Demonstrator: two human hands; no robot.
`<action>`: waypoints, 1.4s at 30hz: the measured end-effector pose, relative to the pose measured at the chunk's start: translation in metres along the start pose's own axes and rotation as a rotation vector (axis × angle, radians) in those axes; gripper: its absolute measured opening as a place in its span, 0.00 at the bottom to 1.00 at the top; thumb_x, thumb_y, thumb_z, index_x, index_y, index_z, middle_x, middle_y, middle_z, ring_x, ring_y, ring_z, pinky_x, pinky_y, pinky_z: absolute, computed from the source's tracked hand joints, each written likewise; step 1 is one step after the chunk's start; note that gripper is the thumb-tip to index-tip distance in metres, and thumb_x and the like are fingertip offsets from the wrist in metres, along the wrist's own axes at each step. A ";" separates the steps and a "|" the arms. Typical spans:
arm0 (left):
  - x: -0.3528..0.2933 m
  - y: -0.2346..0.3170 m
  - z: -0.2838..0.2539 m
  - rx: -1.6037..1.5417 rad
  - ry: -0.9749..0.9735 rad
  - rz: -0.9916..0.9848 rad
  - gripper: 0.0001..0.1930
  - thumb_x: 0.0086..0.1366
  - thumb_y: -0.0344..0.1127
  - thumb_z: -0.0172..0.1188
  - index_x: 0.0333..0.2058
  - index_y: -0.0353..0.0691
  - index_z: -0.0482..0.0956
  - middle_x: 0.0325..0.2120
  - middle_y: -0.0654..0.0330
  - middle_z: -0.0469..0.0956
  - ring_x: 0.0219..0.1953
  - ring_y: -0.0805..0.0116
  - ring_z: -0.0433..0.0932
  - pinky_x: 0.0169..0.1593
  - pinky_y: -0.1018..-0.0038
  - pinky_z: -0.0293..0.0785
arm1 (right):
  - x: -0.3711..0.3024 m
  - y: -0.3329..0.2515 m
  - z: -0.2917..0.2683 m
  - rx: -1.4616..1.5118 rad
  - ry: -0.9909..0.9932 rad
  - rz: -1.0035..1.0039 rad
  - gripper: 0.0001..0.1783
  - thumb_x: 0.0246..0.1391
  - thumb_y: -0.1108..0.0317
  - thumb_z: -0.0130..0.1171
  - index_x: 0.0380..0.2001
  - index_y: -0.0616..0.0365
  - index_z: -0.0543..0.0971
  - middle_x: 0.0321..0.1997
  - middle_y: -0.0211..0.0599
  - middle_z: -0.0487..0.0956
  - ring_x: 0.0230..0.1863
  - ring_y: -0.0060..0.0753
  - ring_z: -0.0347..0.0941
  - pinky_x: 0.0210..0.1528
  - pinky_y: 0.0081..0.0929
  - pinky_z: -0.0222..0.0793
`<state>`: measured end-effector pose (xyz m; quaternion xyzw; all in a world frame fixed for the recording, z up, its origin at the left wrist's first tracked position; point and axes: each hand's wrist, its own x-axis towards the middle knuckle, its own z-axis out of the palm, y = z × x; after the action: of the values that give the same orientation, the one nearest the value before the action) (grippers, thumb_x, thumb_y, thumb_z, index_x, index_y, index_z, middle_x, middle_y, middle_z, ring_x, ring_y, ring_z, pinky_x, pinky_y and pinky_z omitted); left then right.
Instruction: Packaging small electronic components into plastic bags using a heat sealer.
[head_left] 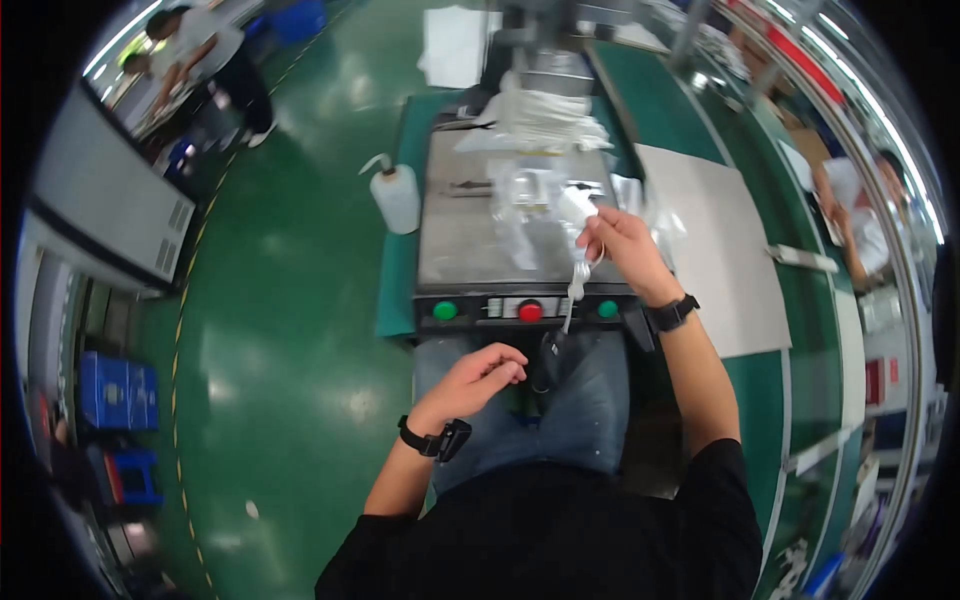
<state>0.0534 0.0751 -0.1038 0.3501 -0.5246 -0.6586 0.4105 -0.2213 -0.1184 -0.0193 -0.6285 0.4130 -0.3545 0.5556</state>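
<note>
The right hand (622, 245) pinches a small white block (579, 203) between thumb and fingers, raised over the near right part of a machine's metal top. A white cord (577, 280) hangs down from beneath that hand, past the machine's front edge, toward a black object (547, 362) above the lap; what that object is, the blur does not let me tell. Just left of it is the left hand (475, 383), half curled over the thigh with the thumb close to the fingers; I cannot tell whether anything is between them. Each wrist wears a black band. Beyond the white block, clear plastic bags (520, 228) lie on the metal top (455, 245), and farther back sits a blurred white bundle (550, 122). Along the machine's front are a green button (445, 311) at the left, a red button (530, 312) near the middle and another green button (607, 309) at the right. A white squeeze bottle (398, 203) with a bent spout stands left of the metal top, on the green table (394, 300). To the right, a large pale sheet (715, 250) covers part of a green surface. Farther out, a person (215, 55) bends forward at the upper left, another person (862, 205) is at the right edge, and a blue box (120, 390) stands at the far left beyond the green floor (290, 250).
</note>
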 end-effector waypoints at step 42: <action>-0.040 -0.029 -0.002 0.140 0.355 0.025 0.15 0.74 0.44 0.54 0.43 0.36 0.79 0.32 0.60 0.83 0.33 0.71 0.81 0.38 0.70 0.77 | 0.079 0.016 0.047 -1.262 -0.169 -0.970 0.20 0.60 0.58 0.66 0.43 0.66 0.76 0.42 0.55 0.76 0.42 0.55 0.72 0.45 0.42 0.66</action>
<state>0.0671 0.1140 -0.1311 0.4820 -0.4927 -0.5430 0.4796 -0.1483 -0.1724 -0.0421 -0.9586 0.1727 -0.2073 -0.0913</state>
